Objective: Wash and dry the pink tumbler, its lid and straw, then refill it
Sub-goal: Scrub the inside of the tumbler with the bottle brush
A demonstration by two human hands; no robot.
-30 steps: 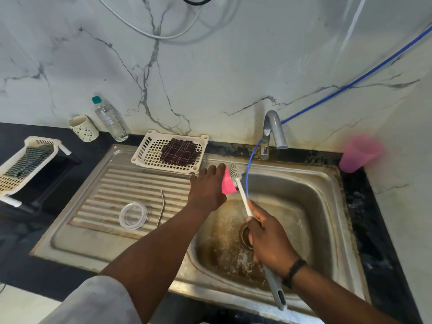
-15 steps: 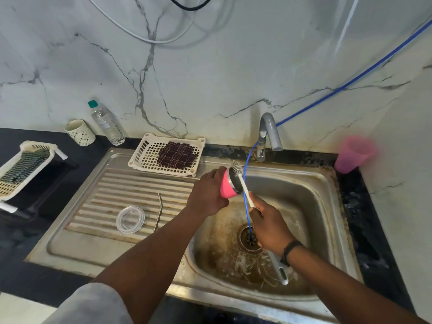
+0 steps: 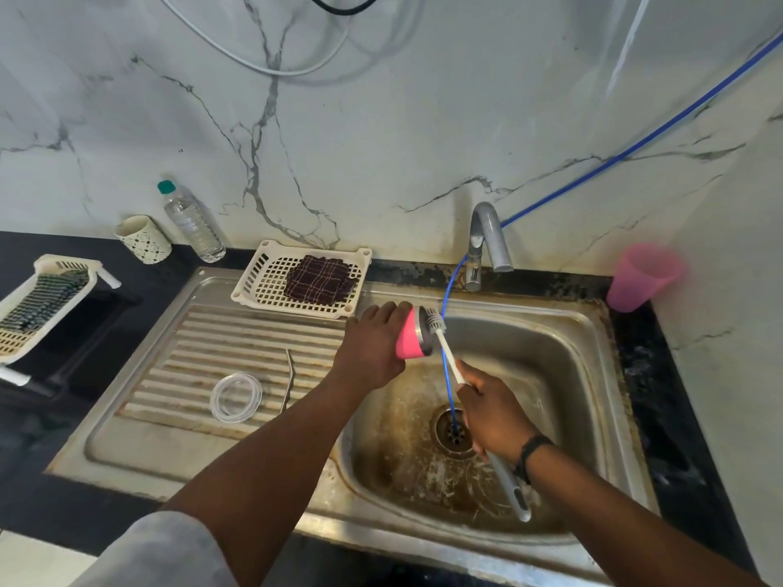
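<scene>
Head view: left hand [image 3: 373, 349] grips pink tumbler [image 3: 409, 337] over sink [image 3: 584, 332] basin edge; right hand [image 3: 493, 410] grips bottle brush [image 3: 445, 345] (bristles at rim).

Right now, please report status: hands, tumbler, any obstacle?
Left hand grips pink tumbler, tilted over sink. Right hand holds bottle brush, bristles at tumbler mouth. Blue hose hangs beside brush.
</scene>
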